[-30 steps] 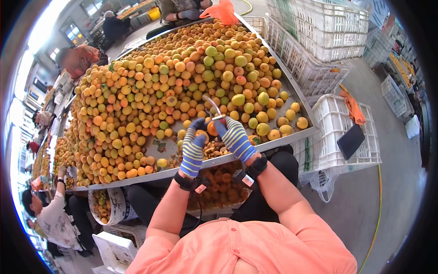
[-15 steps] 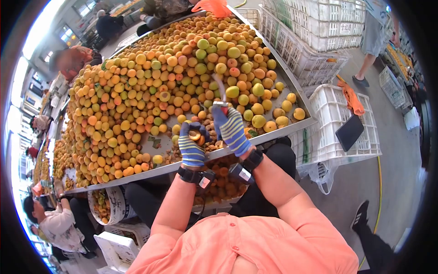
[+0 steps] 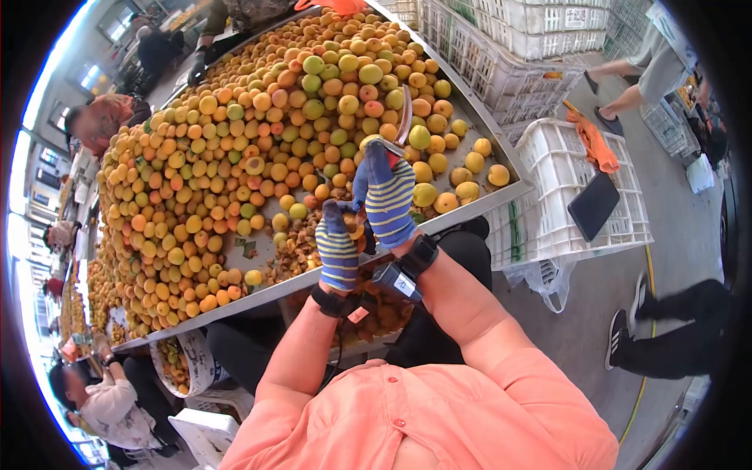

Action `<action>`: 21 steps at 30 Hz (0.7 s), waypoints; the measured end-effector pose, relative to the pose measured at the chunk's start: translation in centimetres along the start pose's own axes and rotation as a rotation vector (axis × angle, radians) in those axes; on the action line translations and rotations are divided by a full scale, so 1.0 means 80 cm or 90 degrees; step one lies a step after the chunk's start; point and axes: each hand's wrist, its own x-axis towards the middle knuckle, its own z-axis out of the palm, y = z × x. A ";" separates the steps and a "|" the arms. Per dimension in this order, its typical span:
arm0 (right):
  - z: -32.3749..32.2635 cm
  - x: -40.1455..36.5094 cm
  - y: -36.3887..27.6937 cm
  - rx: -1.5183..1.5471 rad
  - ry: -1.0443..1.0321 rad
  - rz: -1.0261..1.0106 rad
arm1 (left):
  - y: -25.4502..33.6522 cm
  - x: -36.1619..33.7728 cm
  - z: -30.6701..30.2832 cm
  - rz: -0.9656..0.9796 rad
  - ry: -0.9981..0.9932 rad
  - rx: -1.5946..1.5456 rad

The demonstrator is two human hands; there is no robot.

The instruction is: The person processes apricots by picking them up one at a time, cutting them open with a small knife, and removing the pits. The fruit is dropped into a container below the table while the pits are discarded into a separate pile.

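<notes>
My right hand (image 3: 388,192), in a blue-and-yellow striped glove, is closed around the handle of a curved knife (image 3: 406,117). Its thin blade points up and away over the fruit. Just left of it and lower is my left hand (image 3: 338,243) in a matching glove, its fingers curled around a cut apricot (image 3: 355,228), mostly hidden by the glove. The two hands are close together at the table's near edge. Around and beyond them lies a large heap of whole apricots (image 3: 211,180), yellow, orange and some green. Brownish scraps (image 3: 301,249) lie beside my left hand.
A metal rim (image 3: 235,307) edges the table. White crates (image 3: 509,78) are stacked at the right; a dark tablet-like object (image 3: 593,206) and orange cloth (image 3: 593,141) lie on a nearer crate (image 3: 540,157). A bucket (image 3: 196,360) stands lower left. Other people sit or walk around.
My right hand has tilted, turning the knife blade rightward and upright. My left hand has rolled so the cut apricot shows less. The view has shifted slightly, and a person's legs stepped in at right.
</notes>
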 end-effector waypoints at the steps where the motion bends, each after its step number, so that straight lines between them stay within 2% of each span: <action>1: 0.000 -0.001 -0.001 -0.006 -0.005 -0.007 | -0.004 0.000 0.005 0.027 0.022 0.004; 6: 0.004 -0.004 -0.003 -0.042 0.004 -0.041 | -0.021 0.004 0.015 0.145 0.064 0.060; 9: -0.005 0.011 0.005 0.054 0.097 0.069 | -0.018 0.008 0.008 0.060 0.023 0.039; 10: -0.013 0.023 0.016 0.100 0.133 0.122 | -0.035 0.024 0.001 0.120 0.020 0.072; 11: -0.020 0.028 0.022 0.207 0.130 0.183 | -0.030 0.024 0.004 0.131 0.026 0.065; 13: -0.024 0.034 0.030 0.274 0.142 0.236 | -0.021 0.024 0.012 0.154 0.039 0.051; 14: -0.026 0.034 0.035 0.313 0.151 0.260 | -0.021 0.029 0.017 0.223 0.046 0.056; 17: -0.021 0.035 0.045 0.392 0.183 0.314 | -0.027 0.044 0.009 0.197 0.053 0.036; 18: -0.018 0.037 0.047 0.393 0.202 0.322 | -0.027 0.043 0.003 0.066 0.028 -0.059; 21: -0.025 0.045 0.065 0.409 0.183 0.323 | -0.014 0.049 -0.008 -0.101 -0.040 -0.176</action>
